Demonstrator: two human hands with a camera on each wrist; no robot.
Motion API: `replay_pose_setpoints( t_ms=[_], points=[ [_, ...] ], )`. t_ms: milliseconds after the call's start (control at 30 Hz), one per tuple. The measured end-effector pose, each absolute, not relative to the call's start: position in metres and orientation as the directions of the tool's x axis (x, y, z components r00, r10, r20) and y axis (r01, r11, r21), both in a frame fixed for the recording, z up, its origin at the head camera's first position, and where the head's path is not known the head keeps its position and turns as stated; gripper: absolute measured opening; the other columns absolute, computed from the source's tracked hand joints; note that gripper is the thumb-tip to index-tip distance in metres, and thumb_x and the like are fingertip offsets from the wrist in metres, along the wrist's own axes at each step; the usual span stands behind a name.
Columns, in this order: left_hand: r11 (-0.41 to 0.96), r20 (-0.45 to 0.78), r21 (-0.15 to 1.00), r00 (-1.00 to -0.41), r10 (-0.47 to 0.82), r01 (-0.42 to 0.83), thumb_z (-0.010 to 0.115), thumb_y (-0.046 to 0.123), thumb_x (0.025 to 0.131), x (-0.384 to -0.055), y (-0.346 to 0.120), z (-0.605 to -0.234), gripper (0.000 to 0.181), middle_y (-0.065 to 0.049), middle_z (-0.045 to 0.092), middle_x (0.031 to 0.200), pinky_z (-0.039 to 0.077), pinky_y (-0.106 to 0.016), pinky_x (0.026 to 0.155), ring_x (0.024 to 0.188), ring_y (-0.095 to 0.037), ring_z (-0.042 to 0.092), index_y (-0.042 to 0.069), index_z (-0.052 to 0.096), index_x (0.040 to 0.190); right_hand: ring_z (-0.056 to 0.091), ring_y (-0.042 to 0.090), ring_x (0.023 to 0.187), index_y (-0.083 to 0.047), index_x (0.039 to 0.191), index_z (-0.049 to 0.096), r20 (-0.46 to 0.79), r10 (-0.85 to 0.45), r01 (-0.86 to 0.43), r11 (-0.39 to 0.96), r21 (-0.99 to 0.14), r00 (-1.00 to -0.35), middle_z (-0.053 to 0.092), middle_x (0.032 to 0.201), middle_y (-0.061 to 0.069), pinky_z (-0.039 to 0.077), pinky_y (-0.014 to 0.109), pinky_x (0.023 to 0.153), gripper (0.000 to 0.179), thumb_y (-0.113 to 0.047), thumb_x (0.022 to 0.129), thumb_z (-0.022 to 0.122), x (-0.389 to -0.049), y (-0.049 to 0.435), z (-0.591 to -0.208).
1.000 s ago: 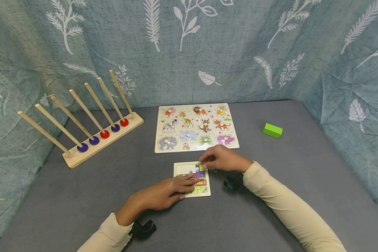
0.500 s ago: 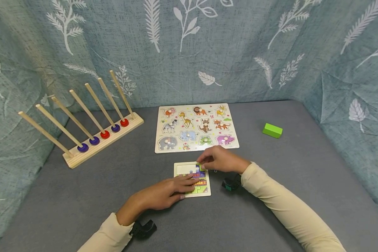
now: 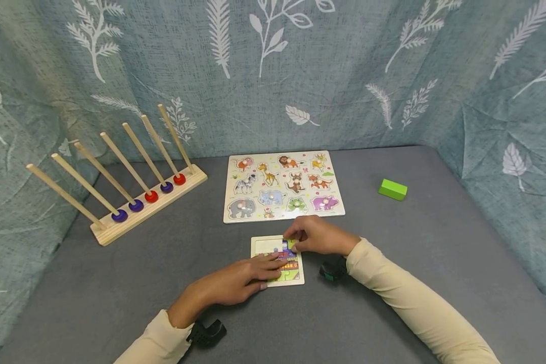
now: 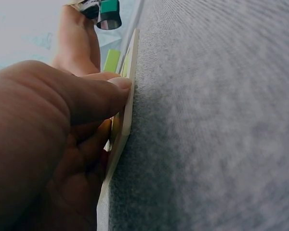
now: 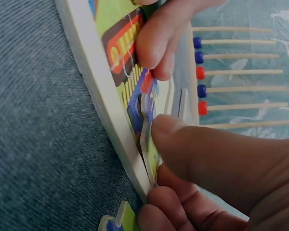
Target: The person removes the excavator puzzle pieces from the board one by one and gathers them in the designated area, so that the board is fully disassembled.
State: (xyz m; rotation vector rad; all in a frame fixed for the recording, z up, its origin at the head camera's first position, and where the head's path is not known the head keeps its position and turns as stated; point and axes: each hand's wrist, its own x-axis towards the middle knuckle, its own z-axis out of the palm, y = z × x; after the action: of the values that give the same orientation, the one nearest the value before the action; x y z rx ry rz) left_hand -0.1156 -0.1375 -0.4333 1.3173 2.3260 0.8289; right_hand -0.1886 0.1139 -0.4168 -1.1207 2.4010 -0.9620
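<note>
A small wooden jigsaw tray (image 3: 267, 244) lies on the table, partly filled with colourful interlocking pieces; its upper left shows bare wood. My left hand (image 3: 243, 279) rests across the tray's lower left with fingers extended over the pieces, thumb at the near edge. At the top right corner, my right hand (image 3: 322, 235) pinches a green and blue jigsaw piece (image 5: 151, 144) between thumb and fingers. That piece sits tilted against the tray's rim in the right wrist view. Another jigsaw piece (image 5: 129, 217) lies on the table beside the tray, below the right fingers; the right hand hides it in the head view.
Behind the tray lies an animal peg puzzle board (image 3: 285, 213). A wooden peg stand (image 3: 146, 208) with several red and blue rings is at the back left. One green block (image 3: 393, 189) lies to the right. A leaf-patterned cloth (image 3: 255, 101) hangs behind the table.
My right hand has shifted slightly left and toward me at the tray's top right corner, with the jigsaw piece in its fingers. The left hand has stayed on the tray.
</note>
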Motion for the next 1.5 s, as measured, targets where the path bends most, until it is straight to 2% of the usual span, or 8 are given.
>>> replay_pose_setpoints(
  t_ms=[300, 500, 700, 933, 1133, 1500],
  points=[
    [0.417, -0.039, 0.668, -0.531, 0.846, 0.616, 0.056, 0.001, 0.097, -0.115, -0.138, -0.434, 0.047, 0.001, 0.034, 0.154, 0.024, -0.047, 0.114, 0.145, -0.019, 0.019, 0.008, 0.049, 0.143, 0.059, 0.013, 0.086, 0.001, 0.116, 0.069, -0.037, -0.770, -0.599, 0.524, -0.605, -0.637, 0.062, 0.101, 0.005, 0.051, 0.024, 0.075, 0.031, -0.001, 0.086, 0.073, -0.186, 0.112, -0.416],
    [0.405, -0.014, 0.650, -0.522, 0.853, 0.643, 0.056, 0.000, 0.096, -0.115, -0.137, -0.435, 0.047, -0.001, 0.036, 0.153, 0.027, -0.048, 0.112, 0.144, -0.021, 0.022, 0.007, 0.050, 0.142, 0.057, 0.013, 0.083, 0.000, 0.113, 0.070, -0.034, -0.771, -0.612, 0.529, -0.588, -0.635, 0.059, 0.096, 0.003, 0.050, 0.026, 0.073, 0.030, -0.001, 0.084, 0.075, -0.186, 0.112, -0.415],
    [0.404, -0.012, 0.646, -0.520, 0.854, 0.647, 0.056, -0.001, 0.095, -0.115, -0.137, -0.435, 0.047, -0.001, 0.037, 0.153, 0.028, -0.047, 0.112, 0.144, -0.021, 0.023, 0.007, 0.051, 0.141, 0.056, 0.010, 0.081, -0.003, 0.107, 0.069, -0.018, -0.772, -0.595, 0.505, -0.625, -0.636, 0.060, 0.093, 0.000, 0.049, 0.024, 0.071, 0.025, 0.002, 0.083, 0.074, -0.188, 0.113, -0.417],
    [0.403, -0.009, 0.649, -0.523, 0.852, 0.645, 0.056, 0.002, 0.097, -0.115, -0.137, -0.436, 0.043, -0.003, 0.039, 0.152, 0.029, -0.046, 0.112, 0.143, -0.022, 0.026, 0.006, 0.053, 0.140, 0.052, 0.008, 0.071, -0.004, 0.095, 0.067, 0.034, -0.781, -0.561, 0.417, -0.716, -0.624, 0.058, 0.082, -0.002, 0.048, 0.026, 0.064, 0.014, 0.006, 0.086, 0.066, -0.188, 0.117, -0.411],
    [0.396, 0.001, 0.650, -0.521, 0.854, 0.649, 0.057, -0.002, 0.094, -0.115, -0.137, -0.435, 0.049, -0.001, 0.037, 0.153, 0.027, -0.046, 0.113, 0.144, -0.021, 0.023, 0.007, 0.051, 0.142, 0.052, 0.008, 0.072, -0.005, 0.095, 0.069, 0.042, -0.773, -0.563, 0.422, -0.711, -0.633, 0.060, 0.084, -0.003, 0.048, 0.026, 0.064, 0.014, 0.006, 0.088, 0.065, -0.189, 0.119, -0.411],
    [0.423, -0.044, 0.673, -0.538, 0.842, 0.607, 0.055, -0.001, 0.097, -0.114, -0.137, -0.434, 0.045, -0.003, 0.038, 0.152, 0.023, -0.046, 0.114, 0.144, -0.022, 0.022, 0.005, 0.051, 0.141, 0.056, 0.008, 0.067, -0.002, 0.096, 0.068, 0.041, -0.746, -0.510, 0.412, -0.755, -0.664, 0.065, 0.085, 0.000, 0.050, 0.028, 0.064, 0.014, 0.006, 0.091, 0.058, -0.190, 0.126, -0.407]
  ],
)
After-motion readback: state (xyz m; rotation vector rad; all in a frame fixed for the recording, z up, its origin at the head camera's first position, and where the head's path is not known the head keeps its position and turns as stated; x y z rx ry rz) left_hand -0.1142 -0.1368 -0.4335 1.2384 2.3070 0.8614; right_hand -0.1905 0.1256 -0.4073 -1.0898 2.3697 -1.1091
